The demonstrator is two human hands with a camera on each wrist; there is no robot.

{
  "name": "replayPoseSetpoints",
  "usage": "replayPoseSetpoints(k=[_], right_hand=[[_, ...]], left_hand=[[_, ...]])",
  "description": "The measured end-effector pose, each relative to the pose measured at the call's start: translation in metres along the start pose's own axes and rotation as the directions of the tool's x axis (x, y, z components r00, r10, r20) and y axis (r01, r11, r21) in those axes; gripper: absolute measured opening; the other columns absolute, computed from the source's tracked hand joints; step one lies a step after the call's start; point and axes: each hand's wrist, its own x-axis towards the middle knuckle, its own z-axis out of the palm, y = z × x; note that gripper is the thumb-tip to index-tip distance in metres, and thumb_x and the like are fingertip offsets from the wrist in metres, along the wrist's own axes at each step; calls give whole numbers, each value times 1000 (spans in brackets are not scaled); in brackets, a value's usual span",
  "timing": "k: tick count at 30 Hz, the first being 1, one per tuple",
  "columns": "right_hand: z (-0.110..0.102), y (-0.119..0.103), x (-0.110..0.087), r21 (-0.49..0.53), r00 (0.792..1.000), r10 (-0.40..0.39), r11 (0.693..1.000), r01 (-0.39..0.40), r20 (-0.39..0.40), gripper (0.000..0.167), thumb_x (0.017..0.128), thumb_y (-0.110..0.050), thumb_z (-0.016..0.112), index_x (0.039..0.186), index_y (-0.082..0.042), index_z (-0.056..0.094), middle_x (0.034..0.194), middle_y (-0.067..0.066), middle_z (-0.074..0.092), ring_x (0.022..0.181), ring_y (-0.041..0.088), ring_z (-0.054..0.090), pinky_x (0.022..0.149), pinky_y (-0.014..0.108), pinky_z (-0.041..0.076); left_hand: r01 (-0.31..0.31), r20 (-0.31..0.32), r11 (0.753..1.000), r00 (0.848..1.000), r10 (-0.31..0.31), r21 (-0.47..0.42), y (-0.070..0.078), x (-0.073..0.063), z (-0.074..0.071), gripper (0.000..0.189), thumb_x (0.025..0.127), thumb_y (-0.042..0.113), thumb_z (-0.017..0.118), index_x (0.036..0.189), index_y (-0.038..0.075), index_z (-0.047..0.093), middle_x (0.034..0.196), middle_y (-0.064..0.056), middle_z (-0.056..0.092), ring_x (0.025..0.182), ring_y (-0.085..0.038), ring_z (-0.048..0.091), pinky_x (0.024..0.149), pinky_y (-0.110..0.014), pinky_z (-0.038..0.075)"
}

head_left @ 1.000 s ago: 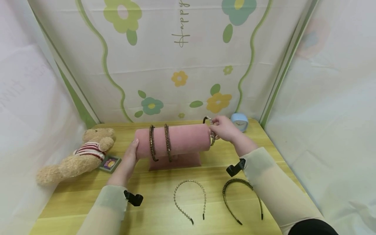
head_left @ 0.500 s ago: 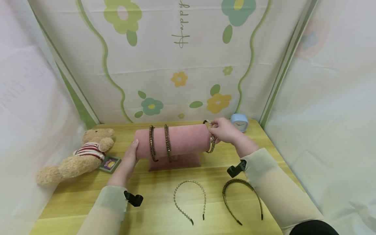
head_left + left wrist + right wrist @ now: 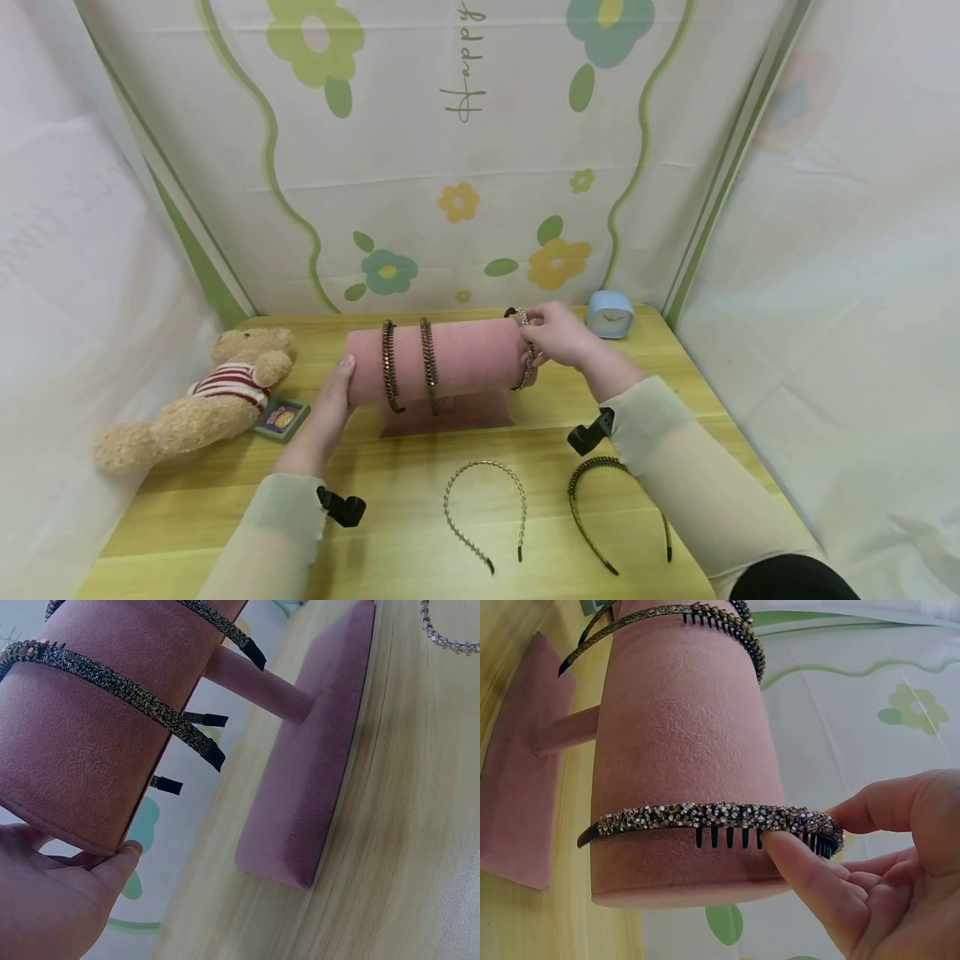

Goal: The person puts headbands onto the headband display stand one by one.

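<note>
The dark headband crusted with clear, glittering stones [image 3: 705, 816] sits around the right end of the pink velvet roll [image 3: 480, 354], set in a little from the rim. Its black comb teeth [image 3: 729, 838] point toward that right end. The right hand [image 3: 555, 333] pinches the band at its far side, thumb and finger on either edge; that grip looks light but sure.

The step seems to be easing the band along the roll, and I'd move it in straight, keeping it square so neither arm lags. Spreading the arms slightly should stop the teeth dragging at the nap. The left hand [image 3: 330, 404] holds the roll's left end, thumb pressed at the rim, a good brace against any push from the right.

Toward the left, two dark bronze beaded headbands [image 3: 388, 362] ride the roll, apart from each other; a matching gap for the third would look tidy. Below, the pink velvet base [image 3: 480, 412] rests on the pale wooden table [image 3: 397, 533]. Nearer me lie a slim, pale beaded headband [image 3: 487, 462] and, to its right, a dark spiky one [image 3: 606, 459]. The pale blue clock [image 3: 610, 315] stands far right, beyond the right hand, so I'd mind the elbow room there.
</note>
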Motion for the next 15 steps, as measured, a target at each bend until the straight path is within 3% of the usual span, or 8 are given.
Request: replayPoseSetpoints(k=[6, 10, 15], right_hand=[[3, -3, 4, -144, 999, -21, 989, 15, -44, 39, 94, -13, 56, 128, 4, 62, 92, 14, 65, 59, 17, 58, 60, 38, 58], [5, -5, 4, -314, 995, -56, 949, 27, -85, 37, 94, -21, 59, 124, -1, 67, 90, 9, 66, 57, 14, 49, 57, 32, 50], [5, -4, 5, -404, 992, -99, 913, 62, -73, 41, 94, -29, 63, 124, -1, 67, 104, 10, 68, 74, 20, 57, 69, 35, 51]], left_hand=[[-15, 0, 1000, 1000, 15, -9, -2, 1, -1, 79, 101, 65, 22, 160, 17, 4, 164, -6, 9, 148, -24, 12, 119, -47, 13], [-16, -1, 1000, 1000, 16, -1, -2, 1, -1, 80, 101, 66, 22, 160, 15, 4, 163, -8, 10, 148, -26, 13, 119, -47, 12], [-19, -1, 1000, 1000, 19, 2, -1, -1, 0, 79, 101, 65, 21, 160, 15, 5, 163, -8, 12, 147, -26, 14, 119, -47, 13]])
